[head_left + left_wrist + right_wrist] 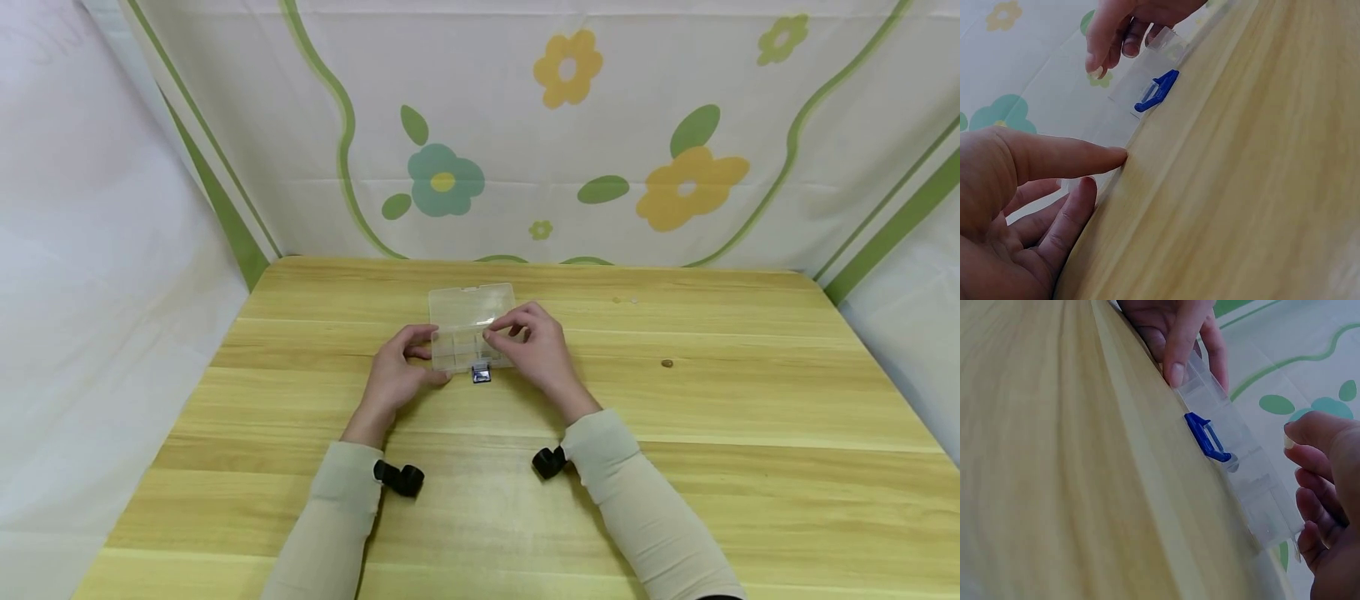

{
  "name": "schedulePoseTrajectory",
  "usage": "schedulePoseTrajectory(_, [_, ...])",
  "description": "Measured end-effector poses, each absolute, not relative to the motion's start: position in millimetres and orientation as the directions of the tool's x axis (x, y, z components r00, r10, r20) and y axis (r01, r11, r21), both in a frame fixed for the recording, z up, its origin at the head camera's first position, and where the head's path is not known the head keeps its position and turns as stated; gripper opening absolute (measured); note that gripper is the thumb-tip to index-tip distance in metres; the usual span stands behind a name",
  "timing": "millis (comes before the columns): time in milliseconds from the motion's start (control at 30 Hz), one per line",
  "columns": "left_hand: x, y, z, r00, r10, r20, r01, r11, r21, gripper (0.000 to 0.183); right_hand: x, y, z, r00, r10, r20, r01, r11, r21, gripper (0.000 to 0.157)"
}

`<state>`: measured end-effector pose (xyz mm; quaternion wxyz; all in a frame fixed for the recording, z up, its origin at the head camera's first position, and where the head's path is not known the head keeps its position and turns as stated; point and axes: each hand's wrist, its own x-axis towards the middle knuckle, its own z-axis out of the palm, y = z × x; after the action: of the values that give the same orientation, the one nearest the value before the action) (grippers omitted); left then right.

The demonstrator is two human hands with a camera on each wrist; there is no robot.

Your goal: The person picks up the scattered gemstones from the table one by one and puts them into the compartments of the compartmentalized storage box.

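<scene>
A clear plastic compartment box [442,353] lies on the table with its lid [461,307] folded back. On its front is a blue latch [1198,434], hanging out over the tabletop. My left hand [397,371] grips the box's left end, thumb at the front edge and fingers behind. Above the right-hand compartments, my right hand [538,350] holds thumb and forefinger together at the tips. A small pale thing [1289,443] shows between those tips in the right wrist view; its kind is too small to tell. The right hand's other fingers are loosely bent near the box's right end.
On the wooden table [465,517], a small brown thing [667,363] lies to the right of the box. Farther back are two tiny specks, one yellowish [616,300] and one whitish [633,301]. A flowered cloth [510,133] hangs behind the table.
</scene>
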<state>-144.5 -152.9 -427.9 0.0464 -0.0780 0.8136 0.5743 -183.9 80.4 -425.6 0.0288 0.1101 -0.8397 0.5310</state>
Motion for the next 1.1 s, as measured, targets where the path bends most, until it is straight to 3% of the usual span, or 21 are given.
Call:
schedulePoseTrajectory(400, [-145.6,-151.5,-427.2,-0.983,-0.072,-0.172,-0.186,0.317,0.930,0.077,-181.1,76.2,-428.2,-0.941,-0.272,0.201,-0.302,0.408,-0.862,0.005])
schedulePoseTrajectory(1100, [-143.8,-152.9,-426.0,-0.983,-0.068,-0.169,-0.183,0.337,0.924,0.075,-181.5,76.4,-431.0,-0.933,-0.312,0.178,-0.317,0.479,-0.819,0.007])
